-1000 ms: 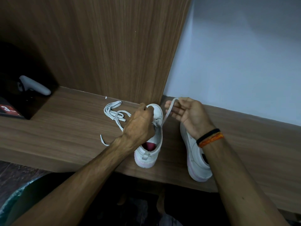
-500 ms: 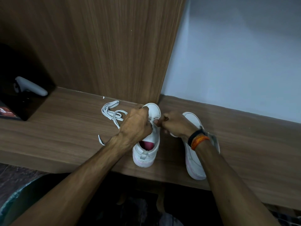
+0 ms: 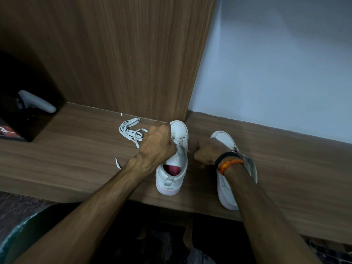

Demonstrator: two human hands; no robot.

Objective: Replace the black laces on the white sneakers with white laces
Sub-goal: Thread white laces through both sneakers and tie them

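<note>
The fingers of the left hand (image 3: pixel 159 144) are curled tight over the lace area of the left sneaker (image 3: pixel 174 159), apparently pinning the shoe and its white lace (image 3: pixel 180 141) in place so the threading keeps its tension. The right hand (image 3: pixel 206 152) is closed into a fist just beside that shoe; it seems to pinch a lace end and pull it sideways, though the lace itself is too blurred there to confirm. The laced sneaker stands upright on the desk (image 3: pixel 76 149), toe toward the wooden panel (image 3: pixel 123 54), heel toward the person for easy reach. The other sneaker (image 3: pixel 226 180) lies under the right wrist, awaiting its turn. A loose bundle of white laces (image 3: pixel 129 130) rests left of the left hand, near at hand.
</note>
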